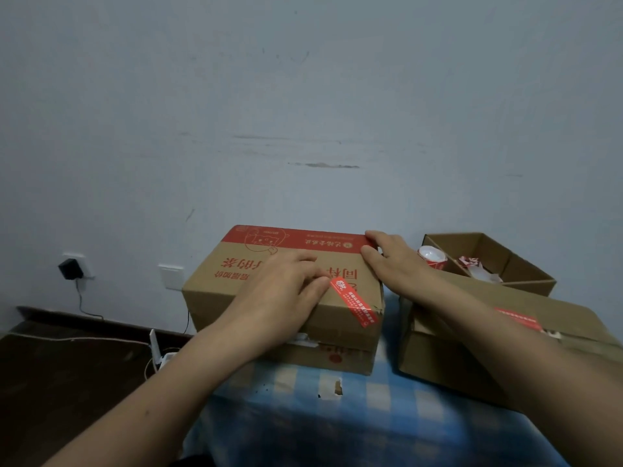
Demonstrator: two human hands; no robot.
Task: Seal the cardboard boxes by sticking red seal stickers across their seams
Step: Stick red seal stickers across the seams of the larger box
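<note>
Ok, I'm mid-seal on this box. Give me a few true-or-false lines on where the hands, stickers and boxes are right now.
1. The left hand touches the upper end of the red seal sticker on the brown cardboard box with the red printed band. True.
2. The right hand holds the roll of red stickers. False: it rests on that box's far right corner, and the roll lies in the open cardboard box behind.
3. The plain cardboard box on the right has no sticker. False: a second red sticker is on its top.
4. The boxes stand on a blue and white checked cloth. True.
</note>
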